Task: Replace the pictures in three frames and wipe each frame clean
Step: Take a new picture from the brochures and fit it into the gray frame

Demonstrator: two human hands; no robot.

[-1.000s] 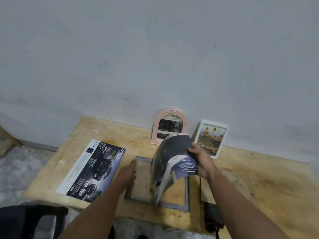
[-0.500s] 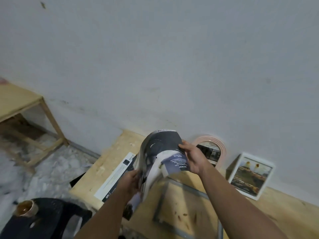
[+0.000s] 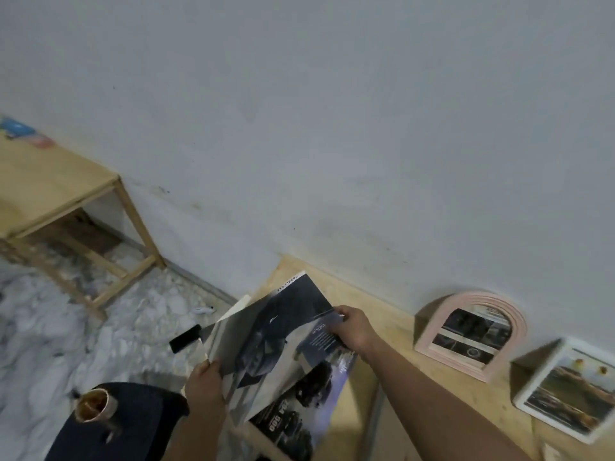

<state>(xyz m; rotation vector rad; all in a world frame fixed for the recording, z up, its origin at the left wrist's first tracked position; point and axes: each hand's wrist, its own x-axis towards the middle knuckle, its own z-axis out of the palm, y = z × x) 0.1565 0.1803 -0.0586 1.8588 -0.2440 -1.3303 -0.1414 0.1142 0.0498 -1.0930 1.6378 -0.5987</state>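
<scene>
Your left hand (image 3: 205, 387) grips car print (image 3: 266, 337) at near edge, right hand (image 3: 353, 328) pinches far-right edge: spread flat, likely for setting aside left of arched frame (image 3: 471, 334).

A printed sheet (image 3: 266, 344) is held above the left end of the surface (image 3: 392, 331), the left hand (image 3: 206, 390) at its near left edge and the right hand (image 3: 352, 327) at its right edge, with another printed sheet (image 3: 299, 414) lying on the surface beneath it. To the right, an arched frame (image 3: 472, 337) leans against the wall (image 3: 332, 128), and a square frame (image 3: 569, 390) stands further right. On the floor (image 3: 66, 327) to the left stand a cup (image 3: 95, 404) on a stool (image 3: 123, 424) and, further back, a bench (image 3: 50, 191) against the wall.
</scene>
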